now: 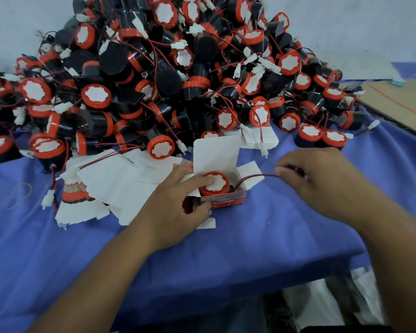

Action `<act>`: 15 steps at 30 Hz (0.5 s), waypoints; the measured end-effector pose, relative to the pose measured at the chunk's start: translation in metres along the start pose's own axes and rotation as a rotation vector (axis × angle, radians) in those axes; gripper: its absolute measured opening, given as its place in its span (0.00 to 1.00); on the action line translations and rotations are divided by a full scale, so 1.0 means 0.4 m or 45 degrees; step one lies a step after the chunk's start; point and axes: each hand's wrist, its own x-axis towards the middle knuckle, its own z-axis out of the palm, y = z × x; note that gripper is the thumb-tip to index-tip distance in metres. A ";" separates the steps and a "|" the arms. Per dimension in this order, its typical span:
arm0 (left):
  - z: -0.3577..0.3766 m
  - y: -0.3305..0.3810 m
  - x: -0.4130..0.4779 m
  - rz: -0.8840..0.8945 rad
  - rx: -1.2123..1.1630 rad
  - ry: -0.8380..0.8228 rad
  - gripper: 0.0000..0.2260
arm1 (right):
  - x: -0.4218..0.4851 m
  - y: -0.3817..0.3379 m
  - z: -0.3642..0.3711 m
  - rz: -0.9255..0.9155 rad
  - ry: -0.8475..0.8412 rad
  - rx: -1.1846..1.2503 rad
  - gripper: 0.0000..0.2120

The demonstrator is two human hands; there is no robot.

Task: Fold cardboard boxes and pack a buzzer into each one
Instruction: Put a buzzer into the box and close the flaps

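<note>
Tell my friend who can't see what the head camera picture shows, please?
A person's left hand holds a small open box and presses an orange-topped buzzer into it, while the right hand pinches the buzzer's red and black wire. Behind them a big pile of buzzers and flat white boxes lie on a blue cloth.

A packing workshop; buzzers (168, 75) heaped on blue cloth (250, 236); flat cartons (120, 181).
</note>
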 end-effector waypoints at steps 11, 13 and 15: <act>0.001 0.003 0.001 0.029 0.015 -0.005 0.20 | -0.025 -0.007 -0.023 0.132 -0.222 0.191 0.03; 0.003 0.003 0.002 0.027 0.012 0.004 0.20 | -0.020 -0.013 -0.022 0.129 -0.012 0.265 0.04; 0.003 0.003 0.002 0.018 0.003 -0.002 0.20 | -0.013 -0.020 -0.020 0.128 0.180 0.457 0.05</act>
